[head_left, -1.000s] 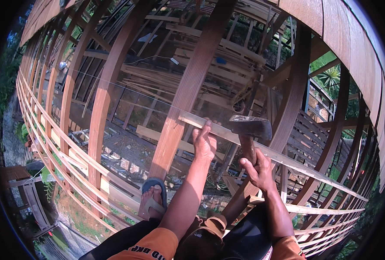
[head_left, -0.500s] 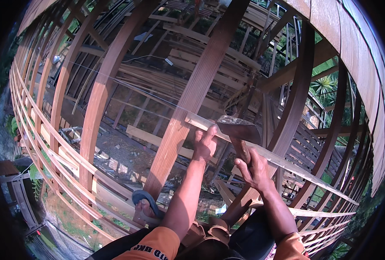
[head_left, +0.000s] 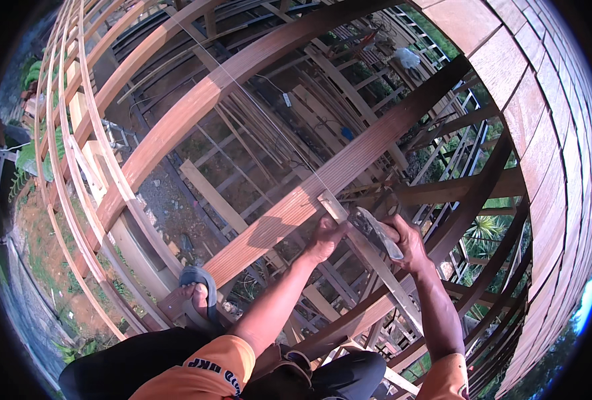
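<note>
My right hand (head_left: 408,241) grips the handle of a hammer (head_left: 373,231), whose grey metal head lies between my two hands, right at a thin pale wooden batten (head_left: 383,277). My left hand (head_left: 326,240) is closed on that batten where it crosses a thick reddish wooden beam (head_left: 289,210). Whether the fingers pinch a nail cannot be told. The batten runs from the beam down to the right, under my right forearm.
My foot in a blue-grey sandal (head_left: 199,293) rests on a curved wooden rib (head_left: 119,220) at lower left. Curved ribs and slats form an open frame all round, with bare ground and loose planks (head_left: 213,197) far below. Plank wall (head_left: 543,120) rises at the right.
The hammer head has come down from above the batten to lie between my hands. My left hand has closed from open fingers. The view has swung leftward and down.
</note>
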Demonstrator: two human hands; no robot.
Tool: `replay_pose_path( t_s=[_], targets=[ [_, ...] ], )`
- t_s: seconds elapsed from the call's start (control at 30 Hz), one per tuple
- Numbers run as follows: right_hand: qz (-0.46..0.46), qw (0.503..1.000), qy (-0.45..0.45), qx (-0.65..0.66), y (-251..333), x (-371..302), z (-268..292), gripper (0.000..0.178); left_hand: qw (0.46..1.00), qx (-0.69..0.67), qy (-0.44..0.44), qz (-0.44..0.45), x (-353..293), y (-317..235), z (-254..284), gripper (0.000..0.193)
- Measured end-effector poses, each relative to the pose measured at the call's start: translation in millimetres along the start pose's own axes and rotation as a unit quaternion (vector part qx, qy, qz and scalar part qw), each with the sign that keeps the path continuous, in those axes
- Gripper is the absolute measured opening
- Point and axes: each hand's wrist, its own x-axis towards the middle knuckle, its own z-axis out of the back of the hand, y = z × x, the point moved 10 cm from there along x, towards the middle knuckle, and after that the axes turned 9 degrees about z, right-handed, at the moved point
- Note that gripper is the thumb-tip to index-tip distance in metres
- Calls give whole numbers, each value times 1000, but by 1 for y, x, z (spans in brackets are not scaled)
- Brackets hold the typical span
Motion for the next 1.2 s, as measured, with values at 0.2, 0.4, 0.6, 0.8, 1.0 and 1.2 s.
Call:
replay_pose_path(
  t_s=[0.2,0.4,0.6,0.8,1.0,1.2],
  targets=[
    [-26,998,-53,-36,4,-15,15,32,1000,27,1,-6,-7,-21,-26,11],
    [-196,942,-211,174,10,-131,-7,49,992,-4,-116,48,-12,-19,0,21],
    [-314,876,-256,261,46,-236,-69,46,989,73,-108,71,-22,-38,-1,43],
    [-276,894,-157,317,48,-220,-126,45,924,175,25,340,-145,17,-74,59],
    [-151,938,-79,302,70,-190,-135,55,936,100,16,338,-177,37,-113,52],
    [-185,907,-178,334,49,-191,-120,40,931,202,-162,259,-137,-40,-75,26]
  ],
)
